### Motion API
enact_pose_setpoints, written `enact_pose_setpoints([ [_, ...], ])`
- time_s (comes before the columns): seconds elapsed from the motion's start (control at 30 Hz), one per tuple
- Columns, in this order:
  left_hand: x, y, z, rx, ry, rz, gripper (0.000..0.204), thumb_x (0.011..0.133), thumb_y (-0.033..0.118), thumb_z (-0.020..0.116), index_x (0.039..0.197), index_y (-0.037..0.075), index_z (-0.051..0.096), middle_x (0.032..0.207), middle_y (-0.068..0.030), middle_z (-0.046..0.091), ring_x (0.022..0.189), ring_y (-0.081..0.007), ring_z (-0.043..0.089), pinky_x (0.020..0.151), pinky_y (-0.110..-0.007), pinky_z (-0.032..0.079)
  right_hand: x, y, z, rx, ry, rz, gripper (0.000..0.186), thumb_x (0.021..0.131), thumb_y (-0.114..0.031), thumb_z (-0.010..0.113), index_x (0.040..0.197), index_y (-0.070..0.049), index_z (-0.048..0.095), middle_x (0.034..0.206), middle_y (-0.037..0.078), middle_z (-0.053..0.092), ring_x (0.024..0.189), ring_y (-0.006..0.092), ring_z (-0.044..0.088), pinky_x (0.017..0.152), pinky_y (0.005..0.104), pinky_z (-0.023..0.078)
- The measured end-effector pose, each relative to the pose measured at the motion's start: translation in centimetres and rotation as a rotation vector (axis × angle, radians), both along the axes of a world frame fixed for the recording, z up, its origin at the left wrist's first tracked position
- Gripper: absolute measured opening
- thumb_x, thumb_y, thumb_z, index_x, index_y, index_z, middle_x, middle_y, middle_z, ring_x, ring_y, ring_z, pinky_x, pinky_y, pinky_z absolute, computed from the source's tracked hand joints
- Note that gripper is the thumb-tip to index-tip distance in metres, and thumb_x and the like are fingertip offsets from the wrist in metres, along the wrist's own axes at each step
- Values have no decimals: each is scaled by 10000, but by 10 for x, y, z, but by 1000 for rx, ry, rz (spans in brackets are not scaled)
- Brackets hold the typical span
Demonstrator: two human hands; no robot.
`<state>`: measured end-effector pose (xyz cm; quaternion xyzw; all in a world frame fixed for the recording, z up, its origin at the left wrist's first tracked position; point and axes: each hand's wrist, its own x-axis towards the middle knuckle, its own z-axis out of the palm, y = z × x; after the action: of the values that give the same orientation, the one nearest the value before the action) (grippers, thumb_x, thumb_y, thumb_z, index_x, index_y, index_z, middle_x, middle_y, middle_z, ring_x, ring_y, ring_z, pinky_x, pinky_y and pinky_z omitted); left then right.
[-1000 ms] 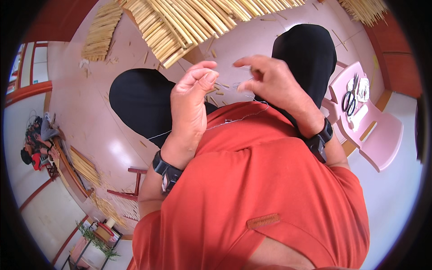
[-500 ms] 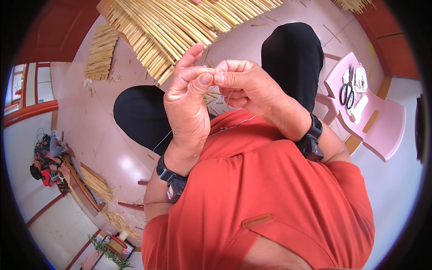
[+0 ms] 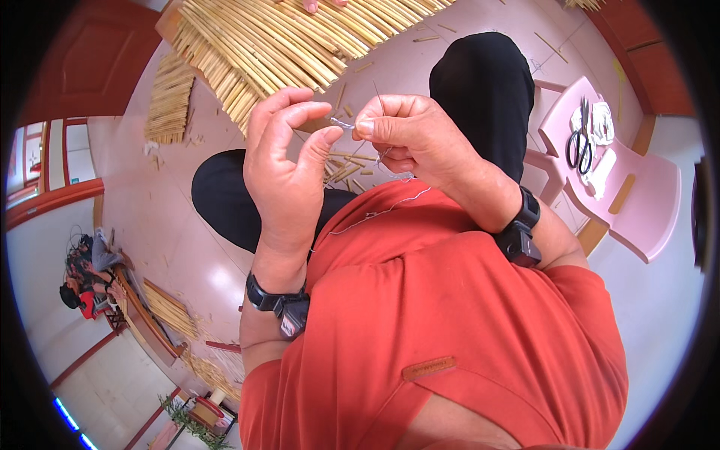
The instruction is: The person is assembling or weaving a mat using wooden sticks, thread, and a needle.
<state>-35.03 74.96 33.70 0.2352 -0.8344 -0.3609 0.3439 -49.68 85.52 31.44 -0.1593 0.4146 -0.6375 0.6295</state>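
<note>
My right hand (image 3: 409,135) pinches a pale twisted thread (image 3: 342,122) between thumb and forefinger, its other fingers curled under. A thin dark needle (image 3: 378,91) sticks up from the same fingertips. Facing it, my left hand (image 3: 281,165) is open, thumb and fingers apart around the free end of the thread; no contact with it shows. More thread hangs in loops below my right fingers and trails over the red shirt (image 3: 442,300) on my lap. Beyond my hands lies a layer of straw-coloured stalks (image 3: 277,49) side by side on a board.
Another person's fingers (image 3: 311,5) rest on the stalks at the top edge. Black scissors (image 3: 580,146) and white cloth lie on a pink chair (image 3: 649,206) at right. A stalk bundle (image 3: 169,105) and cut pieces (image 3: 349,171) are on the floor. Someone sits far left (image 3: 94,281).
My left hand has let go at the fingertips and moved left, opening. The twisted thread now shows between my hands. Another person's fingers show more at the top.
</note>
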Motion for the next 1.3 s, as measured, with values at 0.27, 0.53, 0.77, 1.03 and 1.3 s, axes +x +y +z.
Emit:
enact_pose_setpoints([
  [0.27,-7,3,-7,701,132,-151,62,861,-23,648,922,-14,653,1066,-63,606,942,-102,575,833,-240,474,-4,3,-6,-42,-43,25,161,910,-199,673,875,-48,630,639,-68,439,505,17,298,439,190,253],
  [0.53,-11,3,-14,951,252,-215,98,890,-9,598,985,0,619,1076,-80,615,944,-109,580,852,-256,470,-4,1,-6,-22,-85,-6,153,903,-185,669,842,-51,626,617,-63,434,497,24,298,435,198,251],
  [0.77,-5,-7,-5,-134,106,-112,336,813,64,715,1145,71,663,1080,-77,599,939,-189,602,836,-287,486,-6,3,-8,-17,-115,-13,154,894,-172,674,818,-50,620,568,-59,409,476,33,294,424,211,237],
  [1.03,1,-7,-3,-140,-83,-134,105,797,68,718,856,35,637,890,-67,560,825,-187,554,747,-302,461,-6,5,-9,-35,-61,129,132,898,-166,670,829,-63,623,600,-70,432,475,23,287,427,197,234],
  [1.3,-3,1,-13,1434,470,-404,193,897,196,634,808,57,534,786,-25,460,818,-170,476,862,-386,406,-5,4,-19,-283,678,-109,83,880,-87,673,838,-24,639,678,-55,545,550,38,468,455,214,342],
])
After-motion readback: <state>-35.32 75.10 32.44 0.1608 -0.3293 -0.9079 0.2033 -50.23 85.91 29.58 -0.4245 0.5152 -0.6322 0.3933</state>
